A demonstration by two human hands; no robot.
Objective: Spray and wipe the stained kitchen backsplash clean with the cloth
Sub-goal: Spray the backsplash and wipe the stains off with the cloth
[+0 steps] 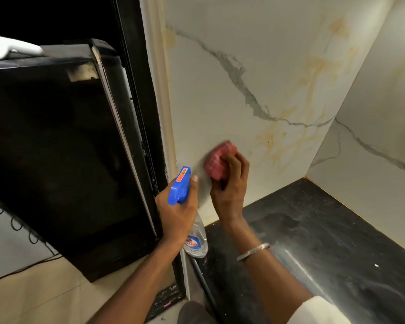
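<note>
The backsplash (255,66) is white marble-look tile with grey veins and yellowish stains across its middle and right. My right hand (232,188) grips a bunched red cloth (219,161) and presses it against the tile low down, left of the stains; the cloth is blurred. My left hand (178,209) holds a clear spray bottle (195,242) by its neck, fingers curled round it under the blue trigger head (179,187), which points up toward the wall's left edge.
A black speckled counter (325,242) runs below the backsplash to a corner with a second tiled wall (372,136). A black fridge (56,148) stands close on the left, with a white object (7,49) on top. Cables hang at far left.
</note>
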